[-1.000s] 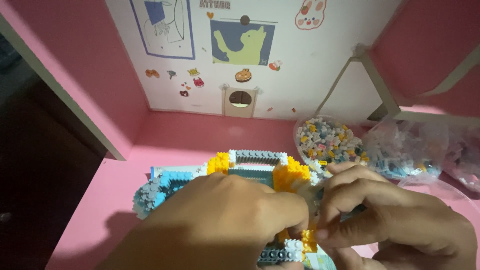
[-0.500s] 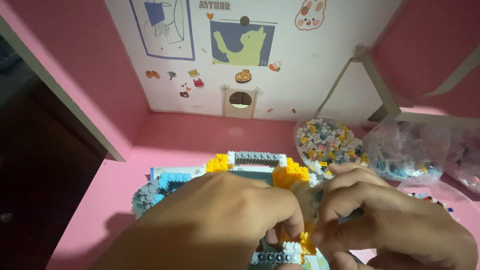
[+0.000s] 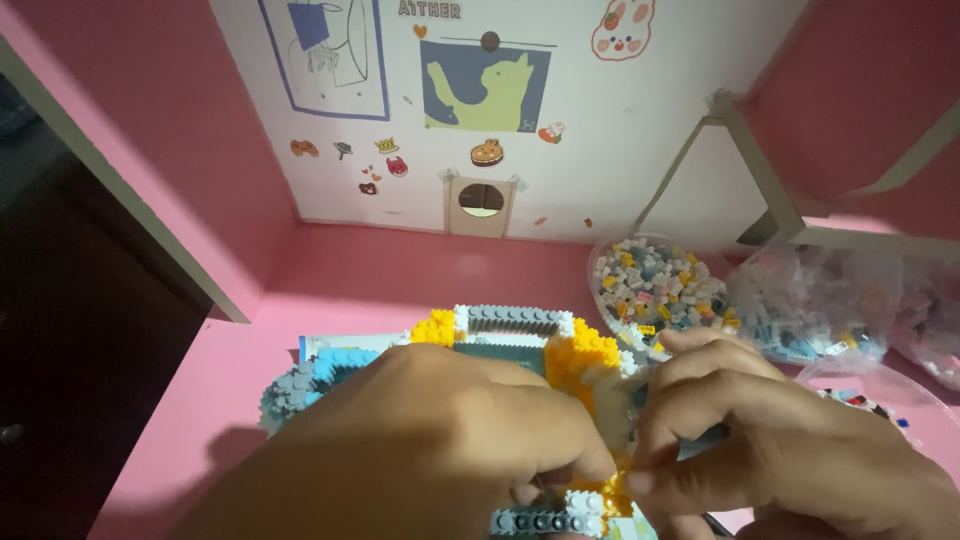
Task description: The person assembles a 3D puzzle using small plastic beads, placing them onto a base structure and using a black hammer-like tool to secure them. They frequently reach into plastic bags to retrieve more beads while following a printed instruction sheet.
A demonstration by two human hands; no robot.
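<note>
A small-brick model (image 3: 515, 330) in yellow, grey, white and light blue sits on the pink desk (image 3: 400, 275). My left hand (image 3: 420, 440) lies over its middle and front, fingers curled down onto the bricks. My right hand (image 3: 790, 440) is closed against the model's right side, thumb and fingertips pinched at a yellow-and-white part near the front edge. Both hands hide most of the model; only its back rim, left corner and a grey strip at the front show.
A clear round container (image 3: 660, 285) full of mixed tiny bricks stands behind my right hand. Clear plastic bags of bricks (image 3: 830, 310) lie at the right. A white back wall with stickers and pictures (image 3: 480, 100) rises behind. A dark gap (image 3: 90, 330) opens at the left.
Both hands stay on the model; my right hand's fingers have shifted slightly lower and forward along its right side.
</note>
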